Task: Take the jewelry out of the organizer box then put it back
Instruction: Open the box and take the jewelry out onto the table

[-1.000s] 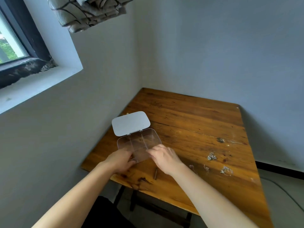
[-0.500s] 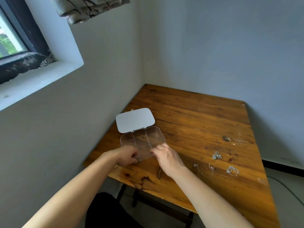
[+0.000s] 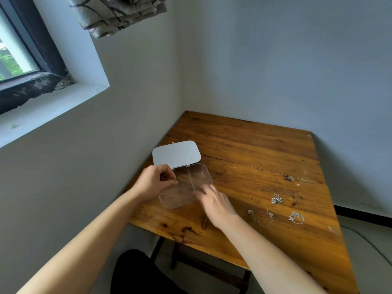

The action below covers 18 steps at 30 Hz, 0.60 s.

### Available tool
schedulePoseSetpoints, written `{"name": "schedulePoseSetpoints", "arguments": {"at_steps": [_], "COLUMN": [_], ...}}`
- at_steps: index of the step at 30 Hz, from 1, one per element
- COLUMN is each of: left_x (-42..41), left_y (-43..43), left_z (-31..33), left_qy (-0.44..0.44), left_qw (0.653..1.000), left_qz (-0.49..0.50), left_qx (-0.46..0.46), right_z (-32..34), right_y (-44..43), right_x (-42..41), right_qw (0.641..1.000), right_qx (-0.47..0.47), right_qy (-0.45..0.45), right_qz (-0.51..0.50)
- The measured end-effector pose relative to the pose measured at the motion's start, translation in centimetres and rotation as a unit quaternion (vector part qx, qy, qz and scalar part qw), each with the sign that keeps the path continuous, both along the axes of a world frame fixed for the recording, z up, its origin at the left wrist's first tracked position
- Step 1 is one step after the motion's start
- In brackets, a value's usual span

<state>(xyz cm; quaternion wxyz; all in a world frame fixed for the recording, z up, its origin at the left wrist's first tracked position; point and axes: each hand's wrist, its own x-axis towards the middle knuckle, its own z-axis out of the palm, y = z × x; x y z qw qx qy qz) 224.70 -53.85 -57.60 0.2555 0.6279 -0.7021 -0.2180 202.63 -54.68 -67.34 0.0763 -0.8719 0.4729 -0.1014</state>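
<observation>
Hiding box (image 3: 186, 185) corners, both hands' grips unclear

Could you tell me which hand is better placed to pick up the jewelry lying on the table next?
Probably the right hand: it lies at the organizer box's right edge, nearest the jewelry. The left hand sits across the box.
</observation>
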Motion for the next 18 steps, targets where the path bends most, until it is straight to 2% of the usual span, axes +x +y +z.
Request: {"name": "schedulePoseSetpoints", "arguments": {"at_steps": [4, 8, 14, 18], "left_x": [-2.4, -6.6, -14.5, -18.6], "left_y": [-0.3, -1.2, -3.1, -4.3], "left_z": [1.9, 2.0, -1.7, -4.5], "left_qy": [0.074, 0.09, 0.022, -0.054], "left_qw": [0.996, 0.994, 0.997, 0.993], "left_qz": [0.016, -0.015, -0.068, -0.103], "left_qx": [-0.05, -0.053, -0.037, 0.004], "right_z": [-0.3, -1.0, -2.3, -3.3], "right_y": [1.5, 3.5, 6.1, 7.7], "right_x": [-2.6, -8.0, -15.4, -17.6], "right_qw": [1.0, 0.997, 0.959, 0.941], "right_qx": [-0.004, 0.009, 0.055, 0.108], "right_qy": [-0.014, -0.014, 0.02, 0.035], "right_qz": [-0.008, -0.079, -0.279, -0.32]}}
